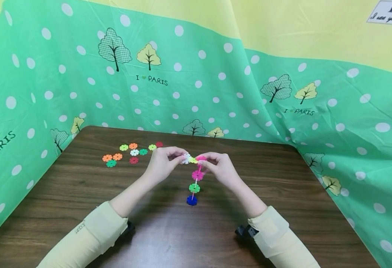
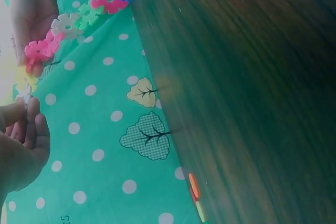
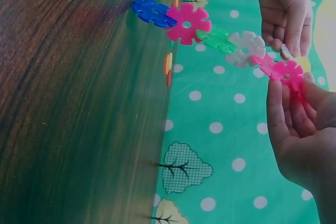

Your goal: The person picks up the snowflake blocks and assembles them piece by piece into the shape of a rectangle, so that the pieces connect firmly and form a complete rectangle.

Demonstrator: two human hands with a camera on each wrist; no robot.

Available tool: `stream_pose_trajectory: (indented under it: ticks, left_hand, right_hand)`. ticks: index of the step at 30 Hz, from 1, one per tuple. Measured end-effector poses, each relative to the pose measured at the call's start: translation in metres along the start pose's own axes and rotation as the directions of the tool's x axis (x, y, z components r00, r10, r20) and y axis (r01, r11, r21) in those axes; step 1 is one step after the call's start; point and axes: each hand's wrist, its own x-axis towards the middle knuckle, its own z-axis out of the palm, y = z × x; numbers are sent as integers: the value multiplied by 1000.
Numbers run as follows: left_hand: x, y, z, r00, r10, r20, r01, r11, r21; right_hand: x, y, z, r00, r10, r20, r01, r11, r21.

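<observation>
Both hands hold a chain of plastic snowflake discs above the table. My left hand (image 1: 160, 163) pinches a white snowflake disc (image 1: 185, 159) at the chain's upper end. Beside it a yellow disc (image 1: 193, 160) bridges the short gap between the hands. Thumb and fingers of my right hand (image 1: 222, 169) pinch a pink disc (image 3: 287, 73). From there the chain hangs down through another pink disc, a white disc (image 3: 245, 49), a green disc (image 1: 194, 188) and a pink disc (image 3: 188, 23). A blue disc (image 1: 192, 200) forms its lower end.
Loose snowflake discs in several colours lie on the wooden table (image 1: 269, 175) at the back left, among them an orange disc (image 1: 107, 158), a teal disc (image 1: 111, 163) and a dark red disc (image 1: 133, 160). A green dotted cloth (image 1: 196, 100) hangs behind the table and at its sides.
</observation>
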Motion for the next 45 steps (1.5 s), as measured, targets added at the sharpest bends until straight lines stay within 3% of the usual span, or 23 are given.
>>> stream_pose_trajectory:
  ticks: [13, 17, 21, 29, 33, 40, 45]
  left_hand:
    - [4, -7, -13, 992, -83, 96, 81, 997, 19]
    - [5, -9, -23, 992, -79, 96, 74, 996, 51]
    - [6, -14, -35, 987, -81, 138, 68, 993, 94]
    - [5, -35, -68, 942, -142, 305, 87, 978, 189]
    - [5, -50, -84, 917, -138, 373, 60, 975, 215]
    - [6, -78, -105, 882, -156, 444, 29, 960, 279]
    - [3, -101, -112, 875, -174, 452, 28, 950, 311]
  right_hand:
    - [4, 4, -8, 997, 13, 82, -15, 1000, 26]
    - [9, 17, -13, 997, 17, 82, -18, 1000, 14]
    - [12, 32, -17, 998, 12, 59, -11, 1000, -7]
    - [10, 38, -21, 1000, -6, 14, 7, 997, -72]
    - [10, 37, -21, 1000, 14, -3, -14, 997, -72]
    - [5, 14, -20, 999, 48, 3, -48, 995, -82]
    - [10, 29, -21, 997, 75, 13, -74, 996, -42]
